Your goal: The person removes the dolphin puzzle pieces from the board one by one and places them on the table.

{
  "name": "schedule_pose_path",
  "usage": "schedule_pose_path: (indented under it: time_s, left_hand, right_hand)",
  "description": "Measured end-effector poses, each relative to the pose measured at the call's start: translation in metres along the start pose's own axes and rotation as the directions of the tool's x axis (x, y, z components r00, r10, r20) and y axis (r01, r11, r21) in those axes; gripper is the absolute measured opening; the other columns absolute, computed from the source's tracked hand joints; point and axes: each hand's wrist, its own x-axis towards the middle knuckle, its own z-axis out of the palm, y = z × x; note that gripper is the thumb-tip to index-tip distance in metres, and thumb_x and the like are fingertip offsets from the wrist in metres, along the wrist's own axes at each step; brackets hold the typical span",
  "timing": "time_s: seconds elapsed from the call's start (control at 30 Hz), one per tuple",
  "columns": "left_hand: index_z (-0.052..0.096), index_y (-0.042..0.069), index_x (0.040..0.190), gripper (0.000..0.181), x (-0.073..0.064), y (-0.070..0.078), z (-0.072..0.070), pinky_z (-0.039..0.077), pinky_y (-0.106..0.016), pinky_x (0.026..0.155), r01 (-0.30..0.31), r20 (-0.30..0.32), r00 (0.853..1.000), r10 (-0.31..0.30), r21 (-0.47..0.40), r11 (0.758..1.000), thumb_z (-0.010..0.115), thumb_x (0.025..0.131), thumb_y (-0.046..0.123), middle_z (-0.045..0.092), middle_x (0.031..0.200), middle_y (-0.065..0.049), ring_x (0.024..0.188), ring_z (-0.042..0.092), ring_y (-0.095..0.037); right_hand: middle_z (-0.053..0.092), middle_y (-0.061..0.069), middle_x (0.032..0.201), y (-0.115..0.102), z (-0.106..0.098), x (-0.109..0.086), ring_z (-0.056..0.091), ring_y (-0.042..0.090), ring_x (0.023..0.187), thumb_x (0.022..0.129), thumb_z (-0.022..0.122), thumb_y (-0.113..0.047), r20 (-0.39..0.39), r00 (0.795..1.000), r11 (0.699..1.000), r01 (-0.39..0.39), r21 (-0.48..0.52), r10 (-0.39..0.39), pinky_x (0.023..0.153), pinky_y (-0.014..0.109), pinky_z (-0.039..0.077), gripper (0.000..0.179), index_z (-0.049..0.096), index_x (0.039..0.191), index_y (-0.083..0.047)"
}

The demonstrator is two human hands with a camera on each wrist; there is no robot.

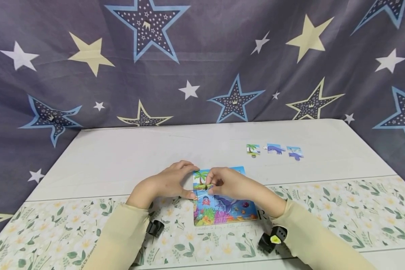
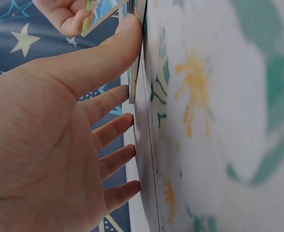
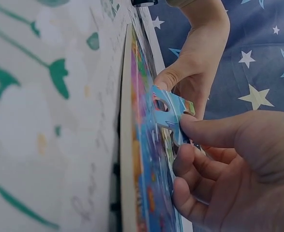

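A jigsaw puzzle board (image 1: 234, 213) with a sea picture lies on the table in front of me. My right hand (image 1: 232, 183) is over its upper left part, pinching a puzzle piece (image 3: 174, 104) between thumb and fingers. In the right wrist view the piece is blue, with a rounded notch, and tilts up from the board. At the board's left side is my left hand (image 1: 168, 183), its thumb (image 2: 125, 43) touching the edge. The other left fingers are extended, with their tips on or close to the table in the left wrist view. My right hand hides part of the board.
Beyond the board to the right lie three loose pieces: a palm tree piece (image 1: 253, 149), a purple-blue piece (image 1: 274, 149) and another blue piece (image 1: 295, 153). A floral cloth strip (image 1: 87, 228) covers the table's near part. A star-patterned curtain (image 1: 202, 63) hangs behind.
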Motion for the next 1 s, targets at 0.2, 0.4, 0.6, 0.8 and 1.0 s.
schedule_pose_path:
  time_s: [0.2, 0.4, 0.6, 0.8, 1.0]
  left_hand:
    - [0.039, 0.013, 0.151, 0.085, 0.000, 0.000, 0.000, 0.023, -0.059, 0.115, -0.004, 0.000, 1.000, 0.004, 0.003, 1.000, 0.079, 0.083, 0.043, 0.028, 0.157, -0.011, 0.145, 0.022, -0.036]
    - [0.038, 0.013, 0.152, 0.085, 0.000, 0.000, 0.000, 0.022, -0.058, 0.115, 0.003, 0.007, 1.000, -0.003, -0.001, 1.000, 0.079, 0.083, 0.043, 0.027, 0.157, -0.010, 0.146, 0.021, -0.035]
    - [0.037, 0.015, 0.153, 0.086, 0.002, -0.002, 0.002, 0.021, -0.056, 0.116, 0.012, 0.016, 1.000, -0.012, 0.003, 1.000, 0.078, 0.083, 0.044, 0.026, 0.158, -0.009, 0.147, 0.020, -0.033]
    - [0.039, 0.017, 0.152, 0.087, 0.006, -0.007, 0.005, 0.021, -0.056, 0.117, -0.002, -0.009, 1.000, 0.002, 0.000, 1.000, 0.080, 0.081, 0.045, 0.027, 0.158, -0.007, 0.146, 0.021, -0.032]
    - [0.039, 0.016, 0.152, 0.085, 0.005, -0.006, 0.004, 0.021, -0.057, 0.116, 0.002, 0.001, 1.000, -0.002, 0.000, 1.000, 0.079, 0.083, 0.044, 0.026, 0.158, -0.008, 0.146, 0.020, -0.033]
  right_hand:
    - [0.063, -0.003, 0.081, -0.002, 0.001, 0.001, 0.054, 0.009, 0.068, 0.093, 0.069, -0.008, 0.015, 1.000, 1.000, -0.007, -0.001, 0.007, 0.065, 0.024, 0.049, 0.011, 0.069, 0.104, -0.005]
    - [0.063, -0.002, 0.075, -0.005, 0.003, 0.001, 0.048, 0.009, 0.060, 0.095, 0.067, -0.008, 0.032, 0.999, 1.000, -0.028, 0.007, 0.028, 0.058, 0.023, 0.044, 0.007, 0.072, 0.099, -0.007]
    - [0.062, 0.000, 0.068, -0.005, 0.000, 0.000, 0.043, 0.008, 0.053, 0.095, 0.066, -0.008, 0.032, 0.999, 1.000, -0.029, 0.012, 0.029, 0.054, 0.022, 0.040, 0.010, 0.072, 0.103, -0.005]
    - [0.059, 0.001, 0.067, 0.001, -0.004, 0.001, 0.040, 0.008, 0.053, 0.096, 0.065, -0.007, 0.024, 1.000, 1.000, 0.011, 0.016, -0.011, 0.053, 0.021, 0.038, 0.011, 0.071, 0.104, -0.004]
    - [0.063, 0.001, 0.075, 0.006, -0.010, 0.001, 0.046, 0.009, 0.059, 0.096, 0.065, -0.008, 0.002, 1.000, 1.000, -0.001, 0.008, 0.001, 0.056, 0.022, 0.042, 0.011, 0.071, 0.104, -0.004]
